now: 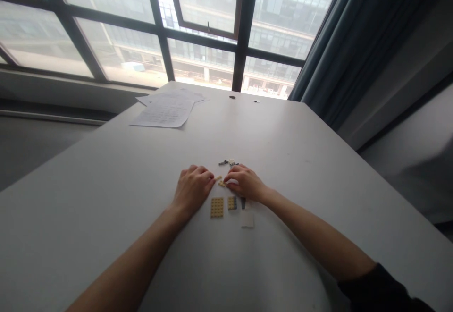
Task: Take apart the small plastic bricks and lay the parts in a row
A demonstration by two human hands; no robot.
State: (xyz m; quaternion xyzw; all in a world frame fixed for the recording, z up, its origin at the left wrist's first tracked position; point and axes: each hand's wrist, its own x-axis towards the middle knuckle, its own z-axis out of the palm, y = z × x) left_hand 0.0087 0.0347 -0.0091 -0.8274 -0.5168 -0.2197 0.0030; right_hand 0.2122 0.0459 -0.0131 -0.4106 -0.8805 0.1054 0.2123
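My left hand (194,184) rests on the table with its fingers closed at the tips on a small yellow piece (218,178). Opposite it, my right hand (244,182) has its fingers curled together beside other small yellow pieces (222,184); whether it holds one is too small to tell. Nearer the camera lie a yellow studded plate (217,207), a smaller yellow and grey plate (232,203) and a dark grey piece (243,203), partly covered by my right hand. Below these is a pale square (247,219). Small grey and white pieces (223,163) lie just beyond my hands.
The white table (106,198) extends to a window wall. Printed papers (166,109) overlap at its back left. Two small holes, one of them a dark round hole (232,97), are near the back edge. A dark curtain (339,52) hangs at the right.
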